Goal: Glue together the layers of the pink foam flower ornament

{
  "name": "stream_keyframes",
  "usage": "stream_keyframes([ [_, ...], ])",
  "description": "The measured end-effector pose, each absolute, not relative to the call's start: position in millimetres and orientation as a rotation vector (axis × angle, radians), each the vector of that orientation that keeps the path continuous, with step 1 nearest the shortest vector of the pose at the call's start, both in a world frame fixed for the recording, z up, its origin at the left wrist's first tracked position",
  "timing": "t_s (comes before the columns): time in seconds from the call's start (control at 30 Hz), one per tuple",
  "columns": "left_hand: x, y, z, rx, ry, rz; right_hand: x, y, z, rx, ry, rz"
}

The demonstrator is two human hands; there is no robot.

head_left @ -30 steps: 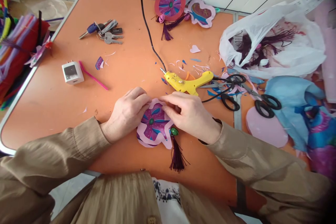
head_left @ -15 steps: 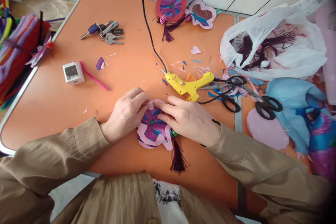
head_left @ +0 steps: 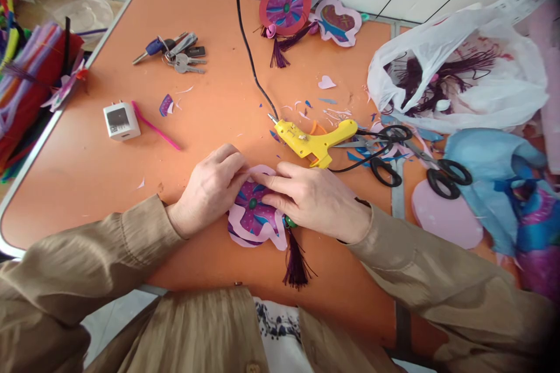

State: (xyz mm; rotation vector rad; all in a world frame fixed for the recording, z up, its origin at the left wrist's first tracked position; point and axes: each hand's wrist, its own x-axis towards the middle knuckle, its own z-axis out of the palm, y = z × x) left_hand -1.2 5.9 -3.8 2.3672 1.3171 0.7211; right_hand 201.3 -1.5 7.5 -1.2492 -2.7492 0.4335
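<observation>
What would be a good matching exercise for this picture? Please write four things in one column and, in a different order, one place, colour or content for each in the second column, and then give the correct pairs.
Things
1. Purple-and-pink flower piece
2. Glue gun
3. Bunch of keys
4. White plastic bag

Descriptions
A. On the table, farther back than the white power adapter
B. With dark purple threads inside
C. Touched by the left hand and the right hand
D. Yellow

Correct pairs: 1-C, 2-D, 3-A, 4-B
</observation>
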Motion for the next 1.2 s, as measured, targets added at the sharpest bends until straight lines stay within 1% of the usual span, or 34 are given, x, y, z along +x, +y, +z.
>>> stream_keyframes([
  [0.3, -2, 6, -3, 2.350, 1.312, 0.728, 200, -2, 8, -1.255, -2.807, 0.377],
  [0.47, -2, 6, -4, 2.351, 1.318, 0.730, 204, -1, 4, -1.235, -2.689, 0.459],
  [0.63, -2, 6, -5, 2.372, 1.315, 0.732, 203, -1, 5, -1.253, -2.696, 0.467],
  [0.77, -2, 6, -5, 2.368, 1.312, 0.720, 206, 0, 4, -1.224, -2.532, 0.620],
  [0.9, -2, 6, -5, 2.368, 1.310, 0.716, 210, 1, 0, -1.216, -2.508, 0.605],
  [1.03, -2, 6, -3, 2.352, 1.301, 0.700, 211, 3, -1, -1.201, -2.359, 0.645],
  [1.2, -2, 6, -3, 2.357, 1.297, 0.708, 211, 2, 3, -1.226, -2.521, 0.587],
])
